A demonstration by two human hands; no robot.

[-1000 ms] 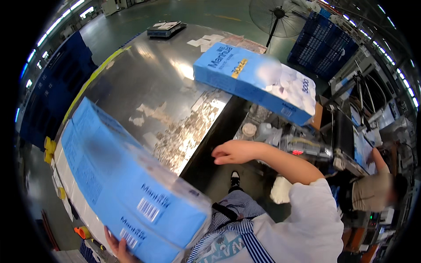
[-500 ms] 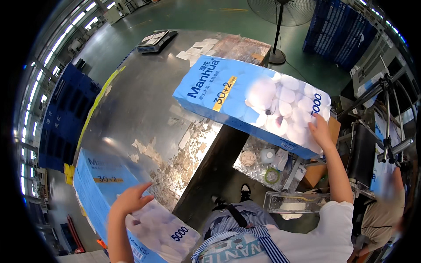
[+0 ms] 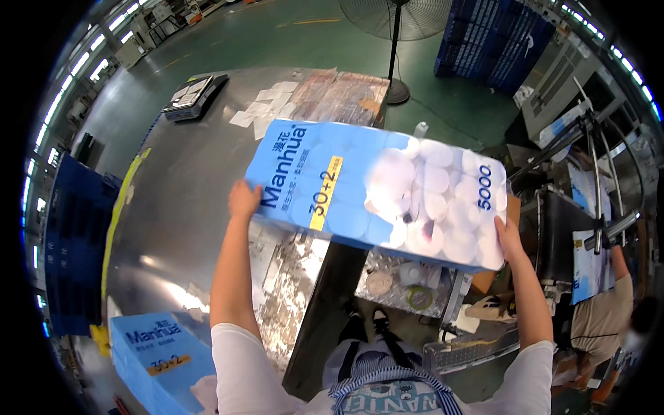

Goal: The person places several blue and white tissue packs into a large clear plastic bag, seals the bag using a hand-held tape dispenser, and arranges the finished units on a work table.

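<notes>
Pretty bright overall, long white ceiling strip lights point(image 3: 99, 68) running down both sides. Glare gets kinda harsh on the flat grey metal tabletop point(image 3: 180, 207), lower left. Soft blurry smudge mid-right on the big blue-and-white rectangular pack point(image 3: 360, 197), plus heavy fisheye bending and black corners.

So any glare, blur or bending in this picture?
Head view: glare whitens patches of the metal tabletop; head view: a hazy blur sits on part of the central paper-roll pack; head view: fisheye distortion curves straight edges, and the corners go black.
</notes>
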